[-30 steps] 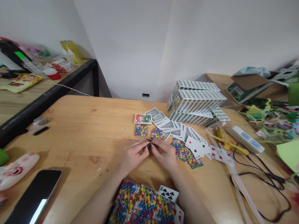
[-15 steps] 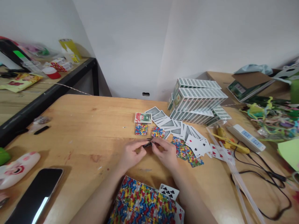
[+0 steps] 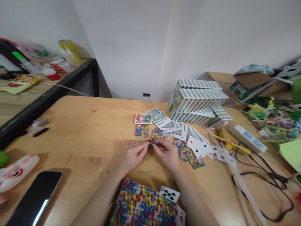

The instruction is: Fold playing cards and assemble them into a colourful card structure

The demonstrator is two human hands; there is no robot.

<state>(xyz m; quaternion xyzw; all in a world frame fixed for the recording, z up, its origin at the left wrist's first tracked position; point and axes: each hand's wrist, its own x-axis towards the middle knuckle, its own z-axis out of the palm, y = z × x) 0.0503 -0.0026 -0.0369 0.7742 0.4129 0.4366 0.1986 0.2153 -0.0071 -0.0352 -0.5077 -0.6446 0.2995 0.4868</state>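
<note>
Above the middle of the table my left hand (image 3: 135, 154) and my right hand (image 3: 167, 153) meet fingertip to fingertip. Thumb and forefinger of each are pinched together around something small and dark that I cannot make out. Just beyond the fingers lie two small stacks with a colourful pattern, a left stack (image 3: 141, 131) and a right stack (image 3: 159, 133). Close to my right hand, colourful cards (image 3: 196, 160) rest beside face-up playing cards (image 3: 199, 147). Between my forearms sits a large colourful patterned panel (image 3: 143, 204), with a ten of clubs (image 3: 169, 194) sticking out at its edge.
A boxed card deck (image 3: 144, 119) and a spread of face-down cards (image 3: 170, 124) lie further back. Card boxes (image 3: 199, 100) are piled behind them. At right are a glue gun (image 3: 231, 146), a power strip (image 3: 249, 138) and black cables. A phone (image 3: 35, 197) lies front left.
My fingertips have shifted slightly, and the dark strip seen beneath them earlier is now mostly hidden. The cards and other objects stay where they were.
</note>
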